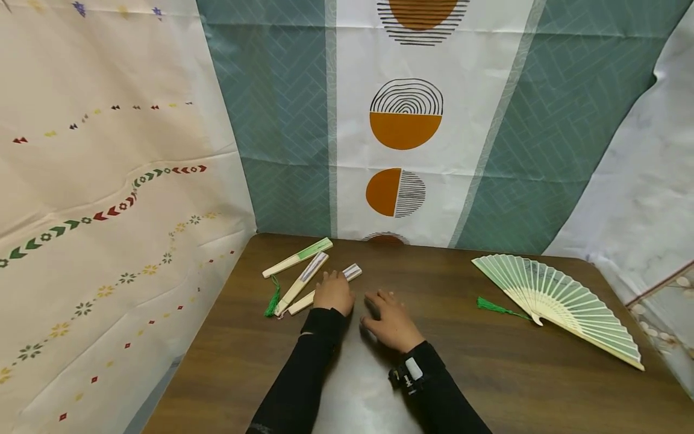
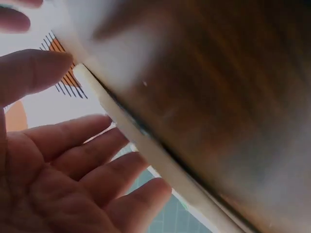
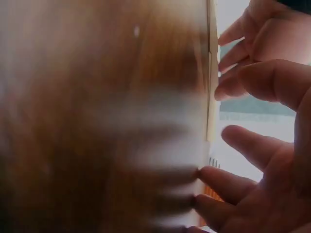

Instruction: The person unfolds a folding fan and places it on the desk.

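My left hand point(image 1: 333, 293) reaches over a folded fan point(image 1: 353, 272) with pale ribs, its fingertips at the fan's edge in the left wrist view. The thumb stands apart from that fan, and the fingers are not curled round it. Just left lie a second folded fan point(image 1: 301, 283) with a greyish leaf and a third, green folded fan point(image 1: 298, 258). A green tassel point(image 1: 273, 298) lies beside them. My right hand point(image 1: 393, 320) is low over the table, fingers spread and holding nothing; in the right wrist view some fingertips point(image 3: 206, 174) appear to touch the wood.
A spread pale green fan point(image 1: 575, 304) lies on the right of the brown table point(image 1: 444, 374), its green tassel point(image 1: 490, 305) pointing left. Behind the far edge hangs a patterned cloth point(image 1: 287, 120). A cream printed cloth point(image 1: 108, 211) hangs along the left side.
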The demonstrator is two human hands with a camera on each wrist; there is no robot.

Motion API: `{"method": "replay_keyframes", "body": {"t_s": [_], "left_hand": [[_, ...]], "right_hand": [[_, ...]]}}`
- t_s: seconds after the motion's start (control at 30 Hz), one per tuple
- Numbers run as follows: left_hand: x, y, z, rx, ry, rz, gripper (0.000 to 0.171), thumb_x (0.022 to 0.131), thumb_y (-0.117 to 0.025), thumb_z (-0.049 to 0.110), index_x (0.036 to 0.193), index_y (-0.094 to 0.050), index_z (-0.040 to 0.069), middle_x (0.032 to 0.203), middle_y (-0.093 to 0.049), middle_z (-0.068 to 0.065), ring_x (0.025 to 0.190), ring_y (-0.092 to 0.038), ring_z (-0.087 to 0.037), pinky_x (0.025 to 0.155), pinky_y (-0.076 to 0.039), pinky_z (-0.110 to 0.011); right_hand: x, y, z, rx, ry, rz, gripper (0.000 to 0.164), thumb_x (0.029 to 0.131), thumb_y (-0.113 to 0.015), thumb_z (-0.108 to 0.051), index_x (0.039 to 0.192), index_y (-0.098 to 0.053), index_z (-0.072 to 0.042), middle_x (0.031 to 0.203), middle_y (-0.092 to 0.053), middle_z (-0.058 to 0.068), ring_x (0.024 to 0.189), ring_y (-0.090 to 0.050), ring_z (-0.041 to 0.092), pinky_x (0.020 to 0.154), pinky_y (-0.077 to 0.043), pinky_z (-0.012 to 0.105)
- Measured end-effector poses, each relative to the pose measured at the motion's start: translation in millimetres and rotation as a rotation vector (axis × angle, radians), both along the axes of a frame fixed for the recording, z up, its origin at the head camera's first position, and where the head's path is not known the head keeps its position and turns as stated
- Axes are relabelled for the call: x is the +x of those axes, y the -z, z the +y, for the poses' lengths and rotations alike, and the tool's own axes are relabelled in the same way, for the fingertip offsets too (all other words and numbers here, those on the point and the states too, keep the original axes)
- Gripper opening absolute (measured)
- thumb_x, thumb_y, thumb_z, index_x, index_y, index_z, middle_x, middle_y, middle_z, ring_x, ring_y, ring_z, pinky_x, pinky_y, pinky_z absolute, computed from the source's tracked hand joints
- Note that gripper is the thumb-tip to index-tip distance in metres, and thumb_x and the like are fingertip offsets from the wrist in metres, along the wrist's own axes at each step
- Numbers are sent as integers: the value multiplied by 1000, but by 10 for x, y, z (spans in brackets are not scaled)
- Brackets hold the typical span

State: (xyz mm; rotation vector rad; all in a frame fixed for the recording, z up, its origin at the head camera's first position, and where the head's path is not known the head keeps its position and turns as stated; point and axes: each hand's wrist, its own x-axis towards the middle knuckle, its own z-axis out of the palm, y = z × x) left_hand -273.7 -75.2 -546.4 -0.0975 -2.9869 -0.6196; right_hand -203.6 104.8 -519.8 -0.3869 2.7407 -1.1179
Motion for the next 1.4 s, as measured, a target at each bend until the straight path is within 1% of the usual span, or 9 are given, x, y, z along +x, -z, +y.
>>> {"method": "replay_keyframes", "body": {"t_s": [0.17,0.27,0.43,0.63,0.8,0.93,1.1,1.17,1.4], "left_hand": [[-224,251,-65,-127,-30,106,16,103,-77,9,118,-83,5,116,-83,-18,111,-80,-45,88,-72,-60],[-307,323,-105,-124,-55,169,14,101,-77,6,108,-85,15,103,-85,-13,96,-81,-41,72,-71,-57],[-338,389,-181,-88,-87,143,16,97,-80,5,105,-84,19,102,-84,-12,95,-81,-38,66,-69,-55],[-361,390,-238,-35,-86,90,29,94,-80,4,76,-77,26,93,-80,-5,86,-78,-27,58,-60,-45],[-342,312,-261,-5,-90,97,25,91,-84,5,86,-83,29,93,-84,-2,79,-77,-27,57,-60,-45],[-249,110,-284,127,-16,133,9,94,-93,17,101,-88,21,95,-85,0,84,-78,-24,69,-66,-44],[51,-482,-150,479,155,61,22,100,-91,20,117,-87,8,102,-87,-8,94,-81,-24,82,-69,-38],[207,-824,-16,617,173,-27,25,100,-89,9,123,-84,2,108,-86,-17,97,-82,-30,82,-71,-40],[287,-972,179,870,223,-142,23,104,-81,1,125,-78,-6,110,-82,-26,92,-80,-23,84,-75,-39]], "right_hand": [[8,-12,24,-70,8,-6,58,107,-69,-26,159,-62,0,176,-41,37,169,-25,64,139,-18,84],[12,-26,26,-87,23,0,57,106,-69,-26,157,-64,1,175,-42,38,169,-26,65,139,-18,83],[19,-14,6,-69,29,-21,57,108,-70,-27,158,-64,-1,177,-42,34,171,-26,60,142,-17,79],[17,-11,30,-83,59,-46,55,110,-71,-29,159,-64,-4,178,-44,28,173,-28,54,141,-27,75],[29,-4,58,-127,69,-56,57,110,-71,-32,160,-63,-5,178,-44,27,173,-27,54,139,-29,77],[12,55,92,-186,55,-34,65,114,-65,-42,164,-56,-2,176,-44,34,169,-30,60,135,-36,77],[31,-121,81,-384,120,-94,73,118,-61,-47,171,-45,0,175,-45,33,164,-41,57,132,-43,73],[28,-204,74,-474,151,-93,70,119,-60,-44,171,-45,0,174,-50,30,162,-47,53,133,-44,72],[16,-355,122,-587,196,-16,42,122,-56,-23,152,-67,4,144,-75,27,129,-77,38,110,-69,54]]}}
